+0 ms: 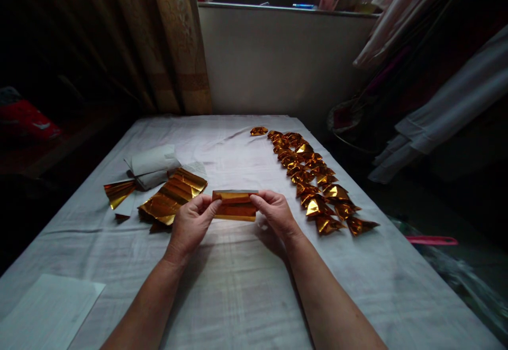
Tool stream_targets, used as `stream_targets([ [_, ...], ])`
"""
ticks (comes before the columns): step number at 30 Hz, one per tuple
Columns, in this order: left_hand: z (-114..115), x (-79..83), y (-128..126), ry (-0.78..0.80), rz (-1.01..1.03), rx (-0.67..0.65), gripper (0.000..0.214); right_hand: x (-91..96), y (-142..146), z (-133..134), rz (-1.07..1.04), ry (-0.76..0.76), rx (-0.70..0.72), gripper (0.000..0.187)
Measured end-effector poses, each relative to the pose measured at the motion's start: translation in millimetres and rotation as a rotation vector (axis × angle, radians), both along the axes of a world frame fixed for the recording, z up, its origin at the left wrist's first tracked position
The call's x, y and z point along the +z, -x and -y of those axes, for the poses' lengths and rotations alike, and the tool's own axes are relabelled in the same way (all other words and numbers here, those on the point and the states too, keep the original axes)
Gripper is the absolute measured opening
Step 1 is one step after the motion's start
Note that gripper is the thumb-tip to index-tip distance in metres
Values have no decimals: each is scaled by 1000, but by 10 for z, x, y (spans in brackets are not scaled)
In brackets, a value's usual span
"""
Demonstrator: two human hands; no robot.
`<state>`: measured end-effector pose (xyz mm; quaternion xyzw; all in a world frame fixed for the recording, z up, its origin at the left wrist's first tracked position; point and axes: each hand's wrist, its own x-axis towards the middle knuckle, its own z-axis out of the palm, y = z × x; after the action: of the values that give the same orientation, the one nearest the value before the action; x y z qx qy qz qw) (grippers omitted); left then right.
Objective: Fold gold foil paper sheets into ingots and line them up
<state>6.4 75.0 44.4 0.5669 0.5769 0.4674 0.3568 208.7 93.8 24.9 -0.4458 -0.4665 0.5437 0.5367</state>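
A folded strip of gold foil paper (236, 207) is stretched between my two hands, a little above the cloth. My left hand (193, 226) pinches its left end, thumb on top. At the right end my right hand (278, 213) grips it the same way. Close to my left hand lies a stack of gold foil sheets (174, 195), creased and slightly fanned. Several folded gold foil pieces (313, 205), puffed with pointed ends, run in rows along the right side. One more folded piece (259, 131) sits apart at the far end.
The table (238, 286) has a pale checked cloth. White paper (153, 160) and a loose gold sheet (119, 192) lie behind the stack; a white sheet (51, 310) rests front left. Curtains (174, 37) hang at back left, clothes (448, 106) at right. A pink handle (432, 240) shows beside the table.
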Motion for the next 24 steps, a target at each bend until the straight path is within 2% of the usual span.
stream_targets([
  [15, 9, 13, 18, -10, -35, -29, 37, 19, 37, 28, 118, -84, -67, 54],
  [17, 10, 18, 17, -11, -32, -27, 38, 36, 39, 33, 98, -74, -49, 52],
  [20, 12, 22, 13, -17, -46, -27, 38, 69, 41, 37, 3, -38, -25, 38],
  [24, 12, 26, 5, -9, -61, -35, 38, 98, 41, 34, -57, -29, -57, 33],
])
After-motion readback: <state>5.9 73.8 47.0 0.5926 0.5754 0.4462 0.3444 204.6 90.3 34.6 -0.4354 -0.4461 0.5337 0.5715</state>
